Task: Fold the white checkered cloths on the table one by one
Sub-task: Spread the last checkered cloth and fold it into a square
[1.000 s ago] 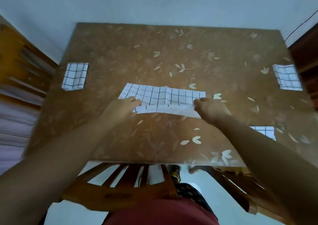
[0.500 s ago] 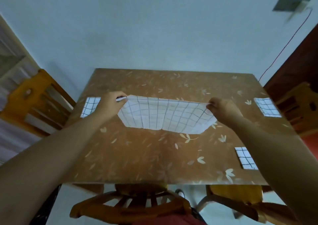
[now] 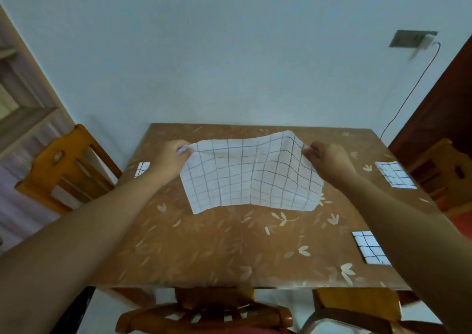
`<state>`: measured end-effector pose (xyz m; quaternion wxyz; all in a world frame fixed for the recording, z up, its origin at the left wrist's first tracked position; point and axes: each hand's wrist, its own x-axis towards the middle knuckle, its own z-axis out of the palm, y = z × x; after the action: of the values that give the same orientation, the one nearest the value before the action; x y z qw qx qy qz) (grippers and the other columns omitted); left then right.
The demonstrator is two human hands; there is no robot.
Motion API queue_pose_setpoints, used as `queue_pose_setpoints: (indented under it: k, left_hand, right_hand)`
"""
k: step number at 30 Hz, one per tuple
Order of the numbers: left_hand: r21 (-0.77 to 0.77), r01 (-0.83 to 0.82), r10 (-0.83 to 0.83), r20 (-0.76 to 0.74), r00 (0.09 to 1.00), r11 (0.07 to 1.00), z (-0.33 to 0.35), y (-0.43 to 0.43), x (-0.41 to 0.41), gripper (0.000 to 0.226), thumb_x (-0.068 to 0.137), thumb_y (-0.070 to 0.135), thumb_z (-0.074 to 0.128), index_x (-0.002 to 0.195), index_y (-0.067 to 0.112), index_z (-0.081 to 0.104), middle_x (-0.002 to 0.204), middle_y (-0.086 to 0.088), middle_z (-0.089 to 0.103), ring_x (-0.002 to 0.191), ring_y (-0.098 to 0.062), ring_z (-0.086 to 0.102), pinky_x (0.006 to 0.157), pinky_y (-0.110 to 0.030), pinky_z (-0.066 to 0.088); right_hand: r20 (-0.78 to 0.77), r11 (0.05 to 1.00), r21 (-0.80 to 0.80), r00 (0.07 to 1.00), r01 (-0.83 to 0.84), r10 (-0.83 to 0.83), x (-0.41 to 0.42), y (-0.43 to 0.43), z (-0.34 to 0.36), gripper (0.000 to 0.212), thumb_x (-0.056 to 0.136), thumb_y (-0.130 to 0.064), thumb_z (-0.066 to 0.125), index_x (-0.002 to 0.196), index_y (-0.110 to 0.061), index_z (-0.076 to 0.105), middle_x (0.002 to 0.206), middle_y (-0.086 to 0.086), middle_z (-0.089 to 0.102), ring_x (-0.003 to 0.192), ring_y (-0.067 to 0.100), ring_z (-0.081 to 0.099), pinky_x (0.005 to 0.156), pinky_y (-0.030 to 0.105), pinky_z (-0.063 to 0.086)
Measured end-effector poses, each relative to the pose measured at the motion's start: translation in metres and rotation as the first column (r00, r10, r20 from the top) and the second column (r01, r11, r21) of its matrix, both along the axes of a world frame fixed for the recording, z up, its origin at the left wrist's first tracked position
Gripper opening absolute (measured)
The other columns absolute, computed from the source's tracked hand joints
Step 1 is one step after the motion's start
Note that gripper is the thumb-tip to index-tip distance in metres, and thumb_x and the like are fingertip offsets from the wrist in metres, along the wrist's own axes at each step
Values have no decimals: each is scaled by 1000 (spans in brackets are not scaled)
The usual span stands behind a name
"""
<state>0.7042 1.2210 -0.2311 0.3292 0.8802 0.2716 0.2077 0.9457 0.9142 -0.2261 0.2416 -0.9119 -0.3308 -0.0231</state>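
A white checkered cloth [image 3: 251, 178] hangs spread out above the middle of the brown leaf-patterned table [image 3: 204, 252]. My left hand [image 3: 169, 159] pinches its upper left corner and my right hand [image 3: 328, 157] pinches its upper right corner. The cloth's lower edge droops toward the tabletop. Three folded checkered cloths lie on the table: one at the left edge [image 3: 141, 169], partly hidden by my left arm, one at the far right [image 3: 394, 174], and one at the near right [image 3: 369, 247].
Wooden chairs stand at the left [image 3: 63, 167], at the right [image 3: 444, 170] and at the near edge [image 3: 204, 313]. A pale wall rises behind the table, with a socket plate [image 3: 411, 39] and a red wire on it.
Both hands have lifted the cloth off the table and opened it out. It lay folded in a strip a second ago and now hangs wider. The camera has tilted upward.
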Motion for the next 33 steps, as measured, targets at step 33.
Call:
queue_pose_setpoints:
  k: [33]
  left_hand:
    - [-20, -17, 14, -126, 992, 1000, -7, -2, 7, 26, 103, 15, 47, 84, 2, 58, 75, -7, 52, 73, -23, 45, 57, -32, 29]
  right_hand:
    - [-204, 993, -82, 974, 81, -96, -16, 10, -7, 29, 96, -21, 49, 72, -7, 55, 67, 7, 53, 62, 23, 48, 53, 30, 31]
